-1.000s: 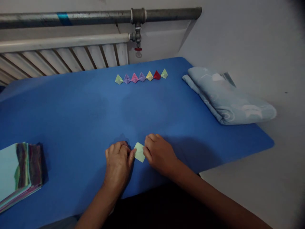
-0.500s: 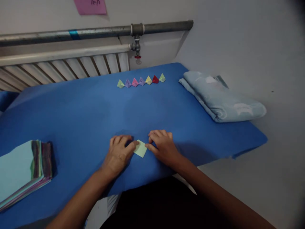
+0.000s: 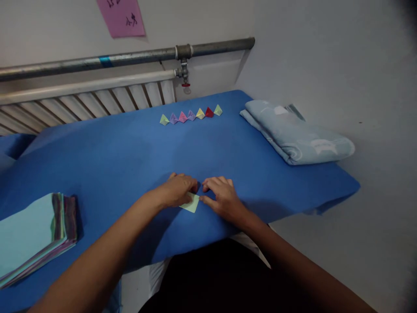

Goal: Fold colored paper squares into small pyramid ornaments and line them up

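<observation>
A small pale green paper square (image 3: 193,205) lies on the blue surface (image 3: 130,156) near its front edge. My left hand (image 3: 178,190) reaches over the paper's upper left part, fingers curled and thumb pressing on it; it hides that part. At the paper's right corner rests the thumb tip of my right hand (image 3: 222,196), whose fingers are bent and apart from the thumb, with nothing between them. Farther back, several small folded paper pieces (image 3: 191,115) in green, purple, pink, yellow and red stand in a row.
A stack of coloured paper (image 3: 29,234) lies at the left. A folded light blue blanket (image 3: 296,132) sits at the right by the wall. Behind the surface are a radiator (image 3: 97,102) and a metal pipe (image 3: 140,57) with a valve.
My left hand has moved right and over the paper, covering more of its upper left side. My right hand has barely moved. The view has shifted slightly.
</observation>
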A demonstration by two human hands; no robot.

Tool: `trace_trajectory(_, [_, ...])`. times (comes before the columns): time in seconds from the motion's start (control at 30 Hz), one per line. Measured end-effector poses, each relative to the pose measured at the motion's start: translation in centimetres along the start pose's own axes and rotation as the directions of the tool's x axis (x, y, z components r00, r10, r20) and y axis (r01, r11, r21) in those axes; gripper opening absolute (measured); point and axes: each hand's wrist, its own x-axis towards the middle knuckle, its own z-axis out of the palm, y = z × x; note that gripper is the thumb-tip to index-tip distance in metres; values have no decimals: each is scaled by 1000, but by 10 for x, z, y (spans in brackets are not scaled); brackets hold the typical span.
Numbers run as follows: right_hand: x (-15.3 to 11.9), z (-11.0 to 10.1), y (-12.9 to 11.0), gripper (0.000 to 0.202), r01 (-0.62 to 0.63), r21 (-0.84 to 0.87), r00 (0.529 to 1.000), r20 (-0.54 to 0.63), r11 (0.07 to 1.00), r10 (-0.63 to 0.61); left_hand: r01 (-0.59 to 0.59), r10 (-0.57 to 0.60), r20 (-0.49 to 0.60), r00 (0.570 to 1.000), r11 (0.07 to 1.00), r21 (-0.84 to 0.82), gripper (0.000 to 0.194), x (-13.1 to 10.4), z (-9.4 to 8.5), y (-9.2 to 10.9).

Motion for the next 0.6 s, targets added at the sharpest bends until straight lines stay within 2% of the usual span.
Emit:
trace_trajectory(0.17, [-2, -1, 4, 7, 8, 43, 999, -35, 999, -6, 147, -142, 47, 989, 982, -121, 21, 9, -1, -4])
trace_trajectory(0.3, [-3, 0, 6, 4, 15, 91, 998, -69, 996, -9, 222, -211, 71, 975, 946, -234, 16, 3, 1, -12])
trace_trajectory(0.37, [-4, -1, 5, 3, 4, 167, 994, -108, 986, 15, 245, -237, 61, 969, 923, -297, 15, -6, 0, -15])
trace_trajectory(0.43, [-7, -3, 1, 2, -50, 306, 986, -136, 951, 96, 258, -269, 37, 963, 869, -423, 15, -16, 0, -16])
trace_trajectory(0.47, [-8, -5, -3, 3, -96, 393, 980, -126, 914, 157, 257, -290, 20, 957, 812, -523, 17, -22, 0, -16])
trace_trajectory(0.53, [-9, -8, -12, 11, -203, 558, 963, -36, 805, 269, 216, -363, -4, 932, 563, -798, 23, -32, 4, -11])
trace_trajectory(0.6, [-9, -8, -22, 15, -275, 660, 951, 78, 699, 299, 122, -448, -49, 893, 345, -931, 26, -38, 11, -3])
